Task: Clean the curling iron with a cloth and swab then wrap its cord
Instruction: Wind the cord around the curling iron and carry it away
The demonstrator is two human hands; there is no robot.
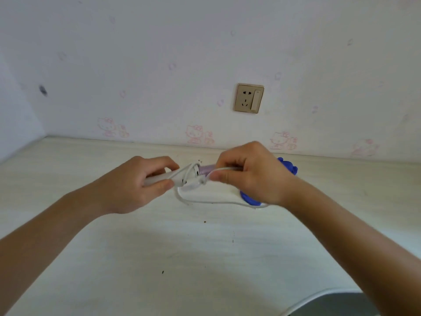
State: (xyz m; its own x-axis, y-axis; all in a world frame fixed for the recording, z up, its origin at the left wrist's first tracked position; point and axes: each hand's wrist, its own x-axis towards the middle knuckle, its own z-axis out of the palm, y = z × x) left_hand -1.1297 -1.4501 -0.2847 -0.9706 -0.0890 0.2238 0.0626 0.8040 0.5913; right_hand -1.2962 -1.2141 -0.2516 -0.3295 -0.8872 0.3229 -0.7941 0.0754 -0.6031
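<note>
Both grasp: left hand (141,182) clasps the curling iron (206,169), right hand (248,173) pinches its cord (205,202); slack tension could unravel the loops.

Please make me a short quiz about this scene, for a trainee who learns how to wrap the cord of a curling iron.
1. True or false: the cord is plugged into the wall socket.
2. What does the left hand hold? A) the curling iron B) a swab C) a bottle
3. What colour is the cloth on the table, partly hidden by the right hand?

Key: 1 false; 2 A; 3 blue.
</note>
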